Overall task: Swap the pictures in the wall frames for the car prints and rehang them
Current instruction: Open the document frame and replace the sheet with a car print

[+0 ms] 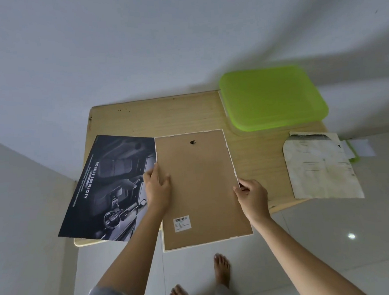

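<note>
Frame face down, overhanging table; left hand presses it flat, right hand pinches its edge; unsupported, it could tip off.

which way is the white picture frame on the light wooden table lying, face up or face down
Face down: the white picture frame shows its brown back, with the black hanging hook and barcode sticker facing up.

The white-rimmed frame lies face down, brown backing up, overhanging the near edge of the tabletop. The dark car print, lettered ROBUST SIMPLICITY, lies tilted at its left.
</note>
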Demonstrator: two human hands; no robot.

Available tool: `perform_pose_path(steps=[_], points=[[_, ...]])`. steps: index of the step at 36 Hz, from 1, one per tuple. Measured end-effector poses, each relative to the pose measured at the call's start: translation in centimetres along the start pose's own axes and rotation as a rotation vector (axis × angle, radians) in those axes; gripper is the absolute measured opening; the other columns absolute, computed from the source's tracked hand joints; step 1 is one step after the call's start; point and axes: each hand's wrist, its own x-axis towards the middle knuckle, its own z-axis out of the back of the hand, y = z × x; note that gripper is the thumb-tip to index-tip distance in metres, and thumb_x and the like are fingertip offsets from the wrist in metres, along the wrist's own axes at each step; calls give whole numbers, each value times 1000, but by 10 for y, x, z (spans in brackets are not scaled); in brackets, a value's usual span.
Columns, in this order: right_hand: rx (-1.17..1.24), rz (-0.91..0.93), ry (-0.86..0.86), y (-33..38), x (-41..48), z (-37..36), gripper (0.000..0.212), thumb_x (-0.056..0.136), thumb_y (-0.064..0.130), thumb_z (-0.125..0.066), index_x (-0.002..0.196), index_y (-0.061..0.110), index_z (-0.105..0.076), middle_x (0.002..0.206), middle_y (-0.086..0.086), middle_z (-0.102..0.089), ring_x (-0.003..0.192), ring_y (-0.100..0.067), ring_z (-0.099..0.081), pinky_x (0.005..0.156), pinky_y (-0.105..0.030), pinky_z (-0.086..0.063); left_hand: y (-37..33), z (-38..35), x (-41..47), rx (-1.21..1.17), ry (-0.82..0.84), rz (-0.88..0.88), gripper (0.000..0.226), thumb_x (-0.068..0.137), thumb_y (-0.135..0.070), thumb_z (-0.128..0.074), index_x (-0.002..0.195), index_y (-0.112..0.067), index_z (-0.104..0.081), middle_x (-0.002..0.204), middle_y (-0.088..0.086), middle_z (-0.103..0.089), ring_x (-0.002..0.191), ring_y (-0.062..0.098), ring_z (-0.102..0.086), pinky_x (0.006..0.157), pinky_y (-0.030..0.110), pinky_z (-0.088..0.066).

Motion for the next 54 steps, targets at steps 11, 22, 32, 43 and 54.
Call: perform_pose_path(steps=[11,22,32,43,54], points=[[39,31,-15,0,16,3,27,83,3,-64,110,2,-65,94,-11,-66,80,-17,-60,81,-30,-52,-7,-9,3,45,-54,24,51,92,-14,-53,138,-1,-36,129,15,-37,120,28,-38,105,38,-33],[76,216,29,34,63,-23,23,82,1,-64,105,4,-65,94,-8,-58,80,-16,-56,78,-19,-44,-15,2,32,58,-133,-57,42,89,-12,-57,129,-4,-48,124,11,-46,114,23,-46,91,24,-33],[93,231,82,78,113,-79,16,83,6,-64,98,2,-66,88,-12,-61,73,-13,-53,73,-20,-44,-36,15,107,173,-17,-338,27,92,-13,-52,117,-6,-61,113,6,-58,104,18,-55,89,23,-40],[37,256,-51,87,118,-100,8,76,-2,-66,82,4,-69,73,-9,-64,63,-17,-53,66,-19,-41,-50,7,150,267,243,-376,17,87,-14,-61,94,-5,-73,95,13,-65,83,15,-49,65,12,-28],[137,239,-140,85,114,-105,15,72,-8,-65,75,7,-69,70,-3,-66,62,-17,-56,64,-26,-48,-51,8,160,257,313,-257,18,87,-22,-62,95,-10,-73,87,0,-57,83,10,-49,58,9,-31]])
